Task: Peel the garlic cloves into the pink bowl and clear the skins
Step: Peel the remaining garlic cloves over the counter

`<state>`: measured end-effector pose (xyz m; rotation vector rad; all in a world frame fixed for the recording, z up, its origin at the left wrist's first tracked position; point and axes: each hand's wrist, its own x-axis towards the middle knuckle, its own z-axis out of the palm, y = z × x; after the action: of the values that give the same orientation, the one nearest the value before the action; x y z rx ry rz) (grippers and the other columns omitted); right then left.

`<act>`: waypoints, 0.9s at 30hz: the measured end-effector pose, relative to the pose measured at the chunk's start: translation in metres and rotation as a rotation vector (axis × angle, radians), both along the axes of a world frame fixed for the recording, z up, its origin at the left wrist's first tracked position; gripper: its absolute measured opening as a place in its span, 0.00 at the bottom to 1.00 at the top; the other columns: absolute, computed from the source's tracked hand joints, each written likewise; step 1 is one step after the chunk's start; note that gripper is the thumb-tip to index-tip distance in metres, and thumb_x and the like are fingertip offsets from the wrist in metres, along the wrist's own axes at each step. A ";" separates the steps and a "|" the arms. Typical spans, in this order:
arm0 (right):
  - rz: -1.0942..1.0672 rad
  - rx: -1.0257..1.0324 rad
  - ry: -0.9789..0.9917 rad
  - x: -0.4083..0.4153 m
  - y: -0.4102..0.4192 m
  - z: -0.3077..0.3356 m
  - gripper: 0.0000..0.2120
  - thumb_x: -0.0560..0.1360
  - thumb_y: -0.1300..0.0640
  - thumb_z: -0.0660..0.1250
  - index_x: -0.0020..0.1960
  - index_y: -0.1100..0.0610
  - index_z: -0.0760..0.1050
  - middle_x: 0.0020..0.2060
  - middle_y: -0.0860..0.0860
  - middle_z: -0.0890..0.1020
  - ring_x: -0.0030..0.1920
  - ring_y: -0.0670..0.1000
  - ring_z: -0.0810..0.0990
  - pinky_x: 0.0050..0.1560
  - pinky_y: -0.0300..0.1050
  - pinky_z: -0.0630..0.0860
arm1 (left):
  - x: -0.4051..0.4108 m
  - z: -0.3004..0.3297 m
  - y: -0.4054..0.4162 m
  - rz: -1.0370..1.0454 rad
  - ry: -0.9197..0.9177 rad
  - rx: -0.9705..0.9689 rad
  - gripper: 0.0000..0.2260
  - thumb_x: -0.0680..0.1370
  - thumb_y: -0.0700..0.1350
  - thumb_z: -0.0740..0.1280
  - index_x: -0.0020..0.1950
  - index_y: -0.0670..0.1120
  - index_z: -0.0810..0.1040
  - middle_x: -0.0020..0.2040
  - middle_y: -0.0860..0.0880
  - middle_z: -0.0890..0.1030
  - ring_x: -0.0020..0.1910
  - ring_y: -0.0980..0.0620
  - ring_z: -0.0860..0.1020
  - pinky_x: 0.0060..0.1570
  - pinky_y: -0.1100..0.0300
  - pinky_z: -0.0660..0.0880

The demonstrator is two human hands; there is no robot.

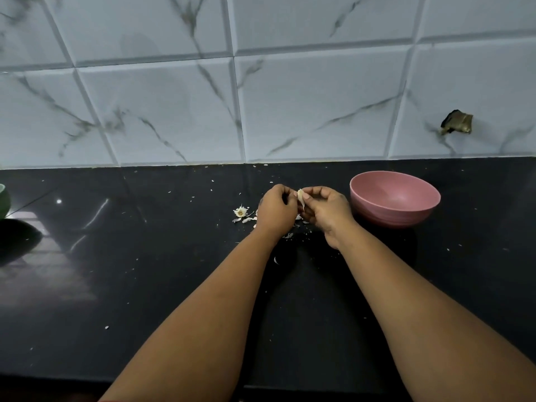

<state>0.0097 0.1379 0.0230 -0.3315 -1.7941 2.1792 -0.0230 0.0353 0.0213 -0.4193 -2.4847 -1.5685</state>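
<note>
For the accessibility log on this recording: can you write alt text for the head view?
Two hands, the left hand and right hand, pinch a garlic clove between them above a black counter scattered with garlic skins. A pink bowl stands just right of the hands, before a marbled tile wall.

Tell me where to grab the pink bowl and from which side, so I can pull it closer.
Take the pink bowl by its near rim, coming from above with the right hand, which is nearest. It stands upright and open, so a thumb can go inside and fingers outside; the sloping wall would probably slip. First finish with the garlic clove pinched between right and left hand.
</note>
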 end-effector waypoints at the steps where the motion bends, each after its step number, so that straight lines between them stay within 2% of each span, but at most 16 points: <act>1: 0.016 0.006 -0.002 -0.001 0.000 0.000 0.03 0.78 0.62 0.67 0.50 0.58 0.78 0.43 0.53 0.84 0.38 0.47 0.82 0.39 0.39 0.80 | -0.001 0.000 0.000 -0.003 0.000 -0.012 0.04 0.80 0.44 0.62 0.46 0.47 0.75 0.41 0.50 0.83 0.46 0.49 0.80 0.49 0.53 0.77; 3: 0.048 0.000 -0.017 -0.001 0.000 0.001 0.04 0.78 0.62 0.66 0.49 0.57 0.79 0.43 0.53 0.83 0.38 0.47 0.82 0.39 0.39 0.78 | -0.003 -0.002 -0.001 -0.004 -0.018 -0.008 0.05 0.80 0.44 0.61 0.46 0.47 0.75 0.44 0.48 0.83 0.46 0.48 0.81 0.49 0.53 0.77; 8: 0.071 -0.237 -0.002 0.001 -0.002 0.008 0.06 0.80 0.65 0.61 0.49 0.59 0.76 0.41 0.54 0.81 0.38 0.47 0.81 0.40 0.37 0.78 | 0.002 0.002 0.001 -0.009 -0.081 0.083 0.10 0.80 0.44 0.58 0.40 0.47 0.74 0.40 0.52 0.82 0.44 0.50 0.78 0.48 0.54 0.74; 11: 0.027 -0.247 -0.012 0.001 0.001 0.010 0.05 0.80 0.65 0.60 0.49 0.59 0.74 0.38 0.55 0.81 0.37 0.47 0.79 0.36 0.35 0.77 | 0.000 0.003 0.000 0.058 -0.034 0.097 0.14 0.79 0.45 0.56 0.42 0.38 0.74 0.42 0.42 0.81 0.43 0.44 0.76 0.49 0.46 0.73; 16: 0.056 -0.254 -0.030 -0.001 0.007 0.008 0.11 0.82 0.67 0.55 0.47 0.58 0.75 0.39 0.56 0.81 0.39 0.48 0.80 0.37 0.35 0.77 | -0.004 0.004 -0.010 0.202 0.038 -0.060 0.23 0.82 0.55 0.55 0.41 0.40 0.79 0.37 0.46 0.83 0.40 0.48 0.79 0.44 0.53 0.76; 18: 0.070 -0.272 -0.029 -0.002 0.006 0.008 0.10 0.81 0.66 0.56 0.46 0.59 0.75 0.39 0.56 0.81 0.39 0.48 0.80 0.36 0.34 0.78 | -0.006 0.003 -0.013 0.200 0.025 -0.177 0.14 0.81 0.49 0.59 0.47 0.43 0.81 0.45 0.46 0.84 0.48 0.47 0.80 0.50 0.56 0.74; 19: 0.071 -0.280 -0.025 -0.003 0.006 0.008 0.09 0.81 0.65 0.58 0.46 0.59 0.75 0.39 0.56 0.81 0.38 0.48 0.80 0.36 0.34 0.78 | -0.006 0.003 -0.013 0.178 0.004 -0.230 0.10 0.79 0.43 0.60 0.56 0.45 0.79 0.53 0.47 0.82 0.55 0.46 0.77 0.53 0.58 0.71; 21: 0.064 -0.291 -0.024 -0.003 0.006 0.008 0.06 0.80 0.64 0.61 0.45 0.59 0.75 0.38 0.55 0.81 0.38 0.47 0.80 0.37 0.34 0.78 | -0.004 0.003 -0.013 0.108 -0.023 -0.305 0.26 0.76 0.36 0.60 0.73 0.51 0.67 0.66 0.48 0.73 0.65 0.45 0.69 0.58 0.55 0.66; 22: 0.063 -0.292 -0.026 -0.003 0.006 0.008 0.06 0.79 0.64 0.62 0.45 0.59 0.75 0.38 0.55 0.81 0.38 0.47 0.81 0.37 0.34 0.78 | -0.004 0.002 -0.013 0.099 -0.023 -0.305 0.29 0.76 0.35 0.60 0.76 0.52 0.62 0.68 0.48 0.71 0.67 0.45 0.67 0.61 0.55 0.65; 24: 0.068 -0.302 -0.032 -0.003 0.007 0.007 0.05 0.79 0.65 0.63 0.46 0.60 0.76 0.39 0.55 0.82 0.38 0.46 0.81 0.37 0.33 0.78 | -0.006 0.001 -0.012 0.102 0.019 -0.224 0.25 0.78 0.39 0.63 0.74 0.51 0.65 0.65 0.49 0.74 0.65 0.46 0.70 0.63 0.54 0.67; 27: 0.086 -0.318 -0.033 -0.004 0.007 0.006 0.05 0.79 0.65 0.62 0.48 0.62 0.76 0.40 0.55 0.82 0.40 0.46 0.82 0.38 0.33 0.79 | -0.005 0.001 -0.010 0.074 0.068 -0.021 0.12 0.78 0.46 0.68 0.61 0.49 0.78 0.51 0.53 0.81 0.52 0.53 0.78 0.58 0.54 0.75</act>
<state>0.0059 0.1449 0.0292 -0.3668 -1.4990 2.5368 -0.0282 0.0251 0.0222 -0.3730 -2.4383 -1.4773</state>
